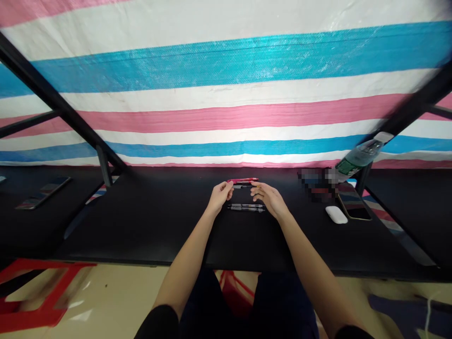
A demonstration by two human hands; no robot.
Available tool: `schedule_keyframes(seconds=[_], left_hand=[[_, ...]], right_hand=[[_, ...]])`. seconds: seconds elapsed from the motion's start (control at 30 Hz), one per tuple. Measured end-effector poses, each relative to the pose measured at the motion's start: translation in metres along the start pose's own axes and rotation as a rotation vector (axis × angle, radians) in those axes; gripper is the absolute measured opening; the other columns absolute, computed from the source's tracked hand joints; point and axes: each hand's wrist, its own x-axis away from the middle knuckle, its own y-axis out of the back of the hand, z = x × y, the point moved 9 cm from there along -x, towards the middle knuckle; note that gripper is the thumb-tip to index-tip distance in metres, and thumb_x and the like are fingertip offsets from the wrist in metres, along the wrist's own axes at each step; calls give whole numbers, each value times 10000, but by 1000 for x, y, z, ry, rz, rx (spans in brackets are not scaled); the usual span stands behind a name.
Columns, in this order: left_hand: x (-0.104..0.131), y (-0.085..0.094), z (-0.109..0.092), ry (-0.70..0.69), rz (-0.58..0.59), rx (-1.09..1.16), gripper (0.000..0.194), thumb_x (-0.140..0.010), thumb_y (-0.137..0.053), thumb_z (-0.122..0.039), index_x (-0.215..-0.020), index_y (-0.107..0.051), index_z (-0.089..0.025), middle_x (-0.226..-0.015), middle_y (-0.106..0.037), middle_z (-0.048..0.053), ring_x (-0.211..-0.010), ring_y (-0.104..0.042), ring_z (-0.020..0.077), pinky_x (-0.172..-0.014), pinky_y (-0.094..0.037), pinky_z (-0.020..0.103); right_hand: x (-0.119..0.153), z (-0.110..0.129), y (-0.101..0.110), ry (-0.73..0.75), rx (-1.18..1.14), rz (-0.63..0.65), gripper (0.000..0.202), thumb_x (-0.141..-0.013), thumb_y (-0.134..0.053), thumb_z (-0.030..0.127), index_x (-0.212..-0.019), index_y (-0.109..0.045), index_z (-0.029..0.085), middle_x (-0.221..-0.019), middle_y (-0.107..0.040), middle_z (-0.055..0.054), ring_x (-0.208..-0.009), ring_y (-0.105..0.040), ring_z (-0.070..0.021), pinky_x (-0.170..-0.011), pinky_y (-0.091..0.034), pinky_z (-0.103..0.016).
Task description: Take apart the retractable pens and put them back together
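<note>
Two dark, partly clear pens (246,207) lie side by side across the black table, nearer to me than my hands. Red pens (243,180) are at the far side, level with my fingertips. Just below them is a grey pen (240,187), between the hands. My left hand (221,194) has its thumb and fingers pinched at the left end of the red pens. At their right end is my right hand (265,194), its fingers curved and apart; whether it touches them is hard to tell.
On the right of the black table (151,221) are a water bottle (360,157), a phone (353,202) and a white case (336,214). Another phone (44,193) lies far left. Black metal posts slant up on both sides, before a striped sheet (226,66).
</note>
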Motion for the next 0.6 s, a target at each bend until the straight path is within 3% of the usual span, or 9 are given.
schedule_keyframes(seconds=[0.13,0.4,0.5,0.6], left_hand=[[1,-1,4,33,-8,-94,511,-756,-653,-605,-542,-526,-159,-446,-396,-29,-412,-342,69,-432,-209,248],[3,-7,0,29,53,12,382,-720,-739,-492,-671,-576,-149,-579,-530,-9,-492,-456,78,-482,-327,229],[3,-5,1,50,54,98,352,-702,-765,-445,-774,-599,-144,-684,-594,18,-581,-534,98,-533,-389,232],[2,0,3,76,27,173,356,-689,-783,-411,-831,-599,-141,-756,-617,31,-636,-568,103,-572,-417,237]], right_hand=[[1,-4,-7,8,101,68,371,-814,-639,510,-986,-740,198,-808,-670,-58,-684,-595,-149,-538,-449,-262],[-1,-6,-8,33,201,75,386,-813,-630,506,-1062,-701,219,-777,-650,-30,-623,-551,-130,-499,-400,-251],[-2,2,3,96,259,-12,390,-819,-614,484,-1102,-667,221,-765,-636,-21,-601,-524,-129,-499,-387,-261],[-2,16,32,206,439,-239,315,-839,-560,438,-1035,-666,216,-763,-617,-23,-633,-515,-149,-585,-427,-303]])
